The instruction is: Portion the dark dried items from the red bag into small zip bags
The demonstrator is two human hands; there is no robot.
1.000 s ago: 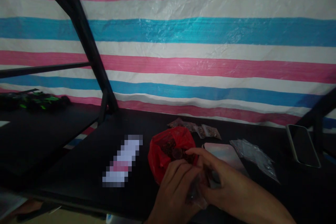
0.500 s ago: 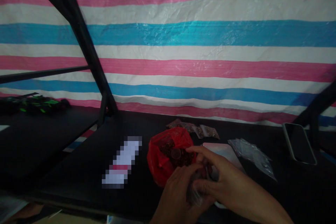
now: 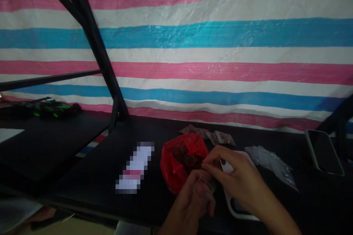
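Note:
A red plastic bag (image 3: 172,165) stands open on the black table, with small dark brown pieces and a round clear cup (image 3: 189,160) inside. Just in front of it, my left hand (image 3: 194,198) is closed around a small clear plastic bag (image 3: 205,186). My right hand (image 3: 234,172) is pinched at the upper edge of that clear bag, thumb against forefinger; whether anything else sits between those fingertips is too small to tell. Partly under my right hand lies a white-rimmed device (image 3: 233,211), its middle hidden.
Several small filled packets (image 3: 224,138) lie behind the red bag. Flat clear bags (image 3: 271,161) are to the right, then a phone (image 3: 324,152). A blurred-out pale strip (image 3: 136,167) lies left. Green and black objects (image 3: 53,108) are far left; a striped sheet (image 3: 206,36) hangs behind.
My right hand has drawn its fingers back from over the red bag into a pinch by my left hand. More of the white-rimmed device shows. The view has shifted slightly.

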